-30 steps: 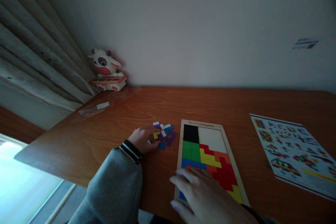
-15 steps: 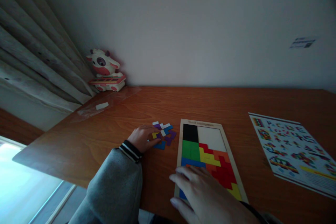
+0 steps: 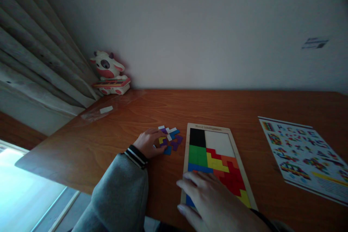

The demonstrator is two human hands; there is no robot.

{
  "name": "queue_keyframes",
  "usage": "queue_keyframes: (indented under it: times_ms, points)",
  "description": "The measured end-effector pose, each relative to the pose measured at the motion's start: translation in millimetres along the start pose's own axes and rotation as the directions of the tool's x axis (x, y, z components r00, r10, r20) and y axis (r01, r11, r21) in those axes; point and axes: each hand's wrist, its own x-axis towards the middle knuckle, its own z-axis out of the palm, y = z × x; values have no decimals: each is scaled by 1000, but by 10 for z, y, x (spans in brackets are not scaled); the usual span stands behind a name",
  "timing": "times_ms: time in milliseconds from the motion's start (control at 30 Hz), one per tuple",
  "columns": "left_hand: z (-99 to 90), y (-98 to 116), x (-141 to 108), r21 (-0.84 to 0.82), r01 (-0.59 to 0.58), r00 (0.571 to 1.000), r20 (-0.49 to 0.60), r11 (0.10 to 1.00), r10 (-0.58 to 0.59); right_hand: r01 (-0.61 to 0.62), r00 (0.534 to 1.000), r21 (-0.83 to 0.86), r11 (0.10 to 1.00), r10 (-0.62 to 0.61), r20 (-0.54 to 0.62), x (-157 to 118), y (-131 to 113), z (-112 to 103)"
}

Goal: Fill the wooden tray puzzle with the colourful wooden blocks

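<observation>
My left hand [image 3: 149,143] is at the edge of a small heap of loose puzzle pieces [image 3: 174,136] in white, purple, blue and yellow. Its thumb and fingers are apart, with a yellow piece [image 3: 162,140] showing between them; the thumb overlaps a blue piece [image 3: 168,150]. To the right lies a wooden puzzle board [image 3: 185,159] with black, green, blue, red, orange and yellow pieces inside its frame. A bare white area [image 3: 219,143] fills its top right. Over the board's lower left part, my right hand [image 3: 206,195] lies with fingers spread, hiding some pieces beneath.
A printed sheet [image 3: 304,159] of coloured patterns lies on the right of the wooden table [image 3: 217,107]. A cow toy with a keyboard [image 3: 110,74] stands at the back left, near clear plastic wrap [image 3: 92,116] and the curtain [image 3: 40,47].
My left thumb has shifted slightly and covers more of the blue piece. My right hand stays over the board, and the view has barely moved.
</observation>
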Motion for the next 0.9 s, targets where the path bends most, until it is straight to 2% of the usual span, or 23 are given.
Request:
queue_keyframes:
  times_ms: [100, 367, 567, 700, 800, 900]
  points:
    - [8, 7, 3, -11, -29, 999, -18, 1000, 29, -17, 1000, 0, 1000, 17, 4, -5, -14, -25]
    - [-7, -36, -11, -23, 46, 998, 41, 999, -45, -26, 1000, -1, 1000, 26, -8, -30, -14, -32]
    - [-60, -66, -41, 105, 179, 980, 65, 978, -187, -46, 999, -14, 999, 46, -19, -48, -19, -28]
    - [-62, -33, -25, 36, 257, 962, 81, 966, -259, -26, 999, 3, 1000, 26, -21, -39, -2, -18]
    - [-37, -41, -18, -7, 243, 967, 78, 970, -242, -22, 1000, 3, 1000, 22, -20, -31, 4, -20]
    - [4, -71, -26, 34, 173, 984, 43, 984, -174, -35, 999, 1, 999, 35, -6, -27, 10, -29]
